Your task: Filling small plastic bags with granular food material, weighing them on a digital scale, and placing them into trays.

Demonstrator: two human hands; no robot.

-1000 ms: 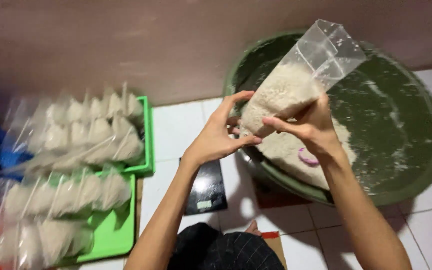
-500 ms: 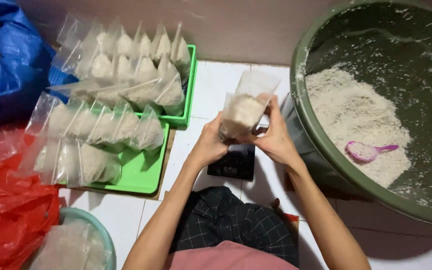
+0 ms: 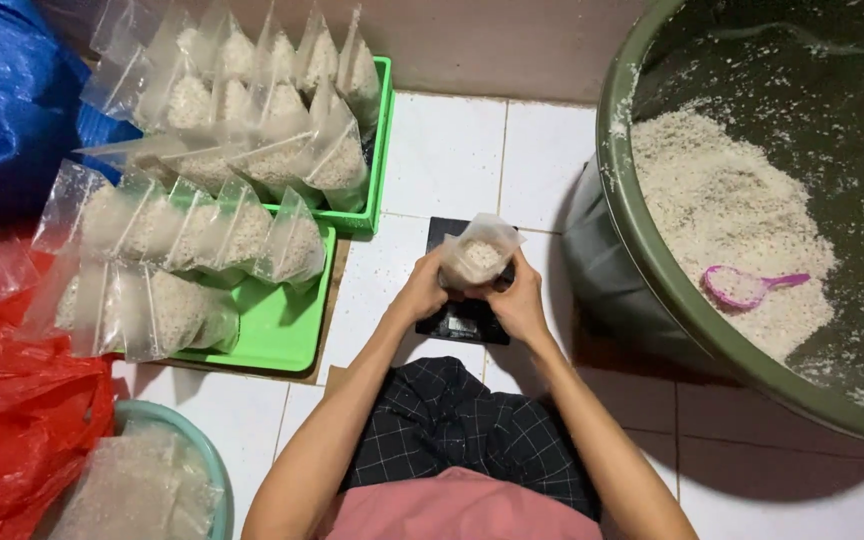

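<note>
Both my forearms reach forward, converging. My left hand [image 3: 422,290] and right hand [image 3: 520,303] face each other, fingers curled inward, clasped on one grip between them. Thumbs seem uppermost; fingertips partly hidden.

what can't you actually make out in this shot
- Head view: the black scale is mostly covered by the clear bag of rice and both hands; its display is too small to see.
- Left hand and right hand: the fingertips are hidden behind the bag, so the grip is unclear.
- Green tub: cut off by the top and right edges.
- Purple scoop: its bowl is partly buried in rice.
</note>
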